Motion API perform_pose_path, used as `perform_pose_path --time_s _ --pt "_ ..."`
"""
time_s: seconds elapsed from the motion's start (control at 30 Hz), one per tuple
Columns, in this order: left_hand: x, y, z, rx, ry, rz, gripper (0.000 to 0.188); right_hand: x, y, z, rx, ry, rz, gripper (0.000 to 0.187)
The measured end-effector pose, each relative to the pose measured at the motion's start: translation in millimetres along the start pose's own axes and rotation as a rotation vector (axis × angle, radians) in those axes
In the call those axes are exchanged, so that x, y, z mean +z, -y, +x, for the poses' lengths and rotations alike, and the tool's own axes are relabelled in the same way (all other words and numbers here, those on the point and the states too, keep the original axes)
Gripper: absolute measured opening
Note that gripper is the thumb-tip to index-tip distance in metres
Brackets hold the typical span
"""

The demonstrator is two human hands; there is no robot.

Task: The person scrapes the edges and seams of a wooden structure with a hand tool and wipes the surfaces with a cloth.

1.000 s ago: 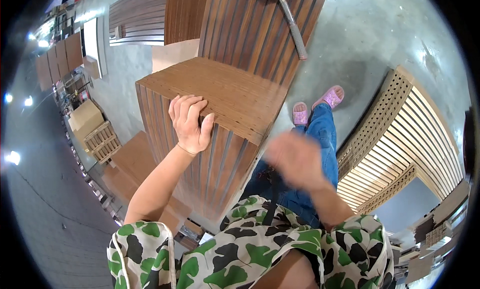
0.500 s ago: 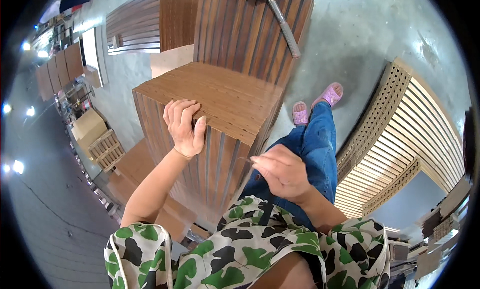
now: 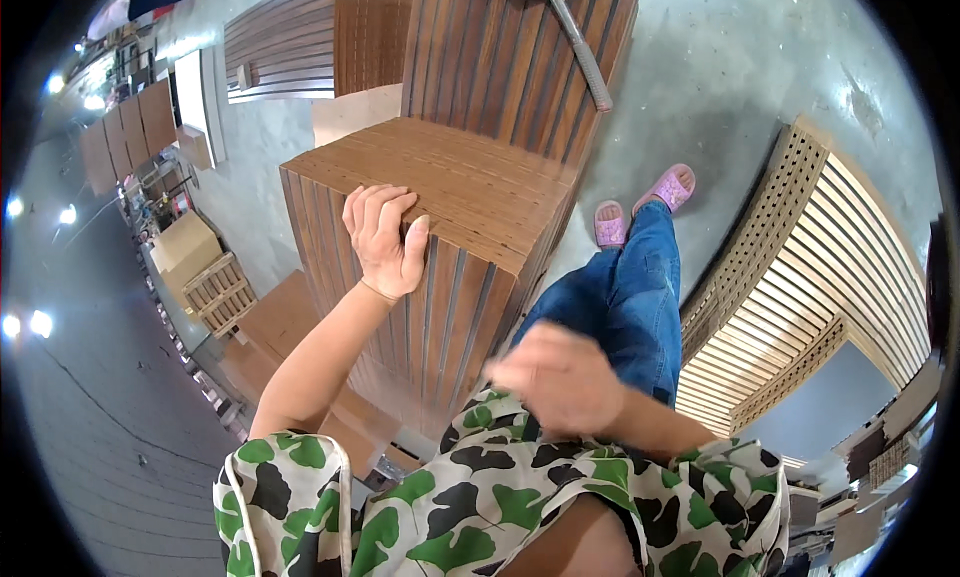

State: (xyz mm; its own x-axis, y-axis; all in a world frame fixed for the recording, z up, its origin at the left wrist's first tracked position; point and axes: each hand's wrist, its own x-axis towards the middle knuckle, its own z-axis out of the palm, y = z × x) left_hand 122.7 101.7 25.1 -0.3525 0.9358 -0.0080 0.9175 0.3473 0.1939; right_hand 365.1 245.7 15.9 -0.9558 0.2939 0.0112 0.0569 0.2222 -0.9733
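Hands: two, both bare. Shirt [image 3: 480, 507] nearest: one, cloth, white with green and black leaf shapes. Right hand [image 3: 562, 379] just in front of it, motion-blurred; fingers look bent, but cannot tell whether it is open or closed, or whether it holds anything.

Left hand [image 3: 385, 239], farther left, lies on the near-side edge of the brown block [image 3: 440, 182]: four fingers bent over the edge, thumb spread apart, hand not closed. One thin band at the left wrist.

Brown block: one, center, beyond the shirt and left of the jeans [image 3: 640, 307]. Two faces clear: one flat, wood-brown, with rows of small dark marks; the near one slatted, straight strips split by dark grooves.

Slippers [image 3: 610, 224]: two, pink, open-toed, right of the block, on smooth grey floor [image 3: 720, 87].

Pale stack [image 3: 800, 267], right: light wood slats, two bands dotted with dark holes.

Pallet [image 3: 218, 295], left: one, slatted wood.

Far block [image 3: 470, 67], just beyond the brown block: one, dark slatted wood. Mallet [image 3: 578, 47] lies on it: one, grey, rounded head, long handle with textured grip.
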Motion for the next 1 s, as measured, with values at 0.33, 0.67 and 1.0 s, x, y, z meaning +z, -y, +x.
perform_pose_path --time_s 0.33,0.67,1.0 --pt "7.8 -4.5 7.9 0.028 -0.013 -0.027 0.029 65.9 -256.2 8.1 0.395 -0.265 -0.159 0.012" --pt "-7.3 3.2 -3.2 -0.025 0.009 0.025 0.030 8.2 -60.3 12.1 0.120 -0.115 0.109 0.016" --pt "7.6 -4.4 4.8 -0.002 0.004 -0.033 0.029 50.8 -210.8 13.1 0.307 -0.104 -0.198 0.008"
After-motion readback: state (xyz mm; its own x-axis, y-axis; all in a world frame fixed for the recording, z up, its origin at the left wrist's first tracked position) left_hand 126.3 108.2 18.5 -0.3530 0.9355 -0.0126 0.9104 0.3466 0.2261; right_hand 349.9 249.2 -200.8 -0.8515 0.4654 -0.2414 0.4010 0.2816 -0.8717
